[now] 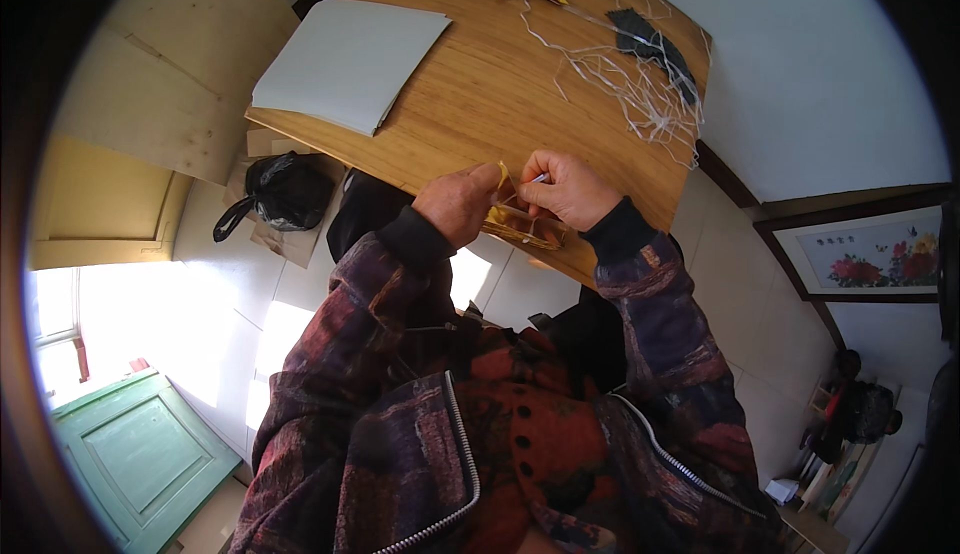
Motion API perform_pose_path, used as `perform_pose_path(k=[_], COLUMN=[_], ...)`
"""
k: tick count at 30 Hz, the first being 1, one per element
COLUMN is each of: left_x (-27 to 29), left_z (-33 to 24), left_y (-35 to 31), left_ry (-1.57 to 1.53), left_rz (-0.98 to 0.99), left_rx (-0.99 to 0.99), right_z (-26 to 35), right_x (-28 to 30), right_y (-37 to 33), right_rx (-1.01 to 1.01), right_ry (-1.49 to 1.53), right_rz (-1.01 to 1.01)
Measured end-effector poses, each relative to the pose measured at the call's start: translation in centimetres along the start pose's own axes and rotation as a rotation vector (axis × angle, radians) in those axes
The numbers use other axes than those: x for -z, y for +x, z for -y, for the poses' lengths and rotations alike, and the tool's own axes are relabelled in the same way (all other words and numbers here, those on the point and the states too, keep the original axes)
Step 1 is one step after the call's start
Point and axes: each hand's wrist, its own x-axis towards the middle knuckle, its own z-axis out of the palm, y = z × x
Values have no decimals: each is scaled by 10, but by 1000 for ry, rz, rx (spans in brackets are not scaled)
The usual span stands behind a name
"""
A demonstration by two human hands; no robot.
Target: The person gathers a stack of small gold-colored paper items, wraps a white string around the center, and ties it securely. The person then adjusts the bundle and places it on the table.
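Taking in the room first: pale floor tiles (720, 326), a green panel (135, 449) at lower left and a framed flower picture (868, 259) at right. Coming next to the smooth wooden tabletop (490, 74) across the upper middle, bearing white sheets (350, 64) at upper left, a tangle of white strings (650, 109) and a grey cloth (640, 39) at upper right. Finding, near frame centre, the left hand (455, 204) pinching a gold piece (520, 235) over the table's near edge, with the right hand (570, 189) close beside, fingers pinched on a slim pale stick (541, 178). Cannot tell whether touching the gold with that stick. Judging the piece very light, thin and card-stiff, probably slick-faced and easily creased; best taken lightly by a flat side or doubled edge, sparing the corners.
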Motion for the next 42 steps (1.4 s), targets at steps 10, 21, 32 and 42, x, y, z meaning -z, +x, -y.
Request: perform_pose_path(k=[10, 21, 32, 42], left_x=[2, 6, 2, -5], left_z=[1, 2, 4, -6], left_y=[3, 4, 5, 5], left_ry=[-69, -55, -15, 148], left_rz=[15, 33, 13, -49], left_rx=[14, 42, 49, 89], right_z=[7, 3, 2, -11], right_x=[-10, -13, -21, -25], right_y=[13, 13, 6, 1], right_rx=[169, 209, 330, 325], right_ry=[-97, -12, -77, 208], right_rz=[7, -3, -83, -177])
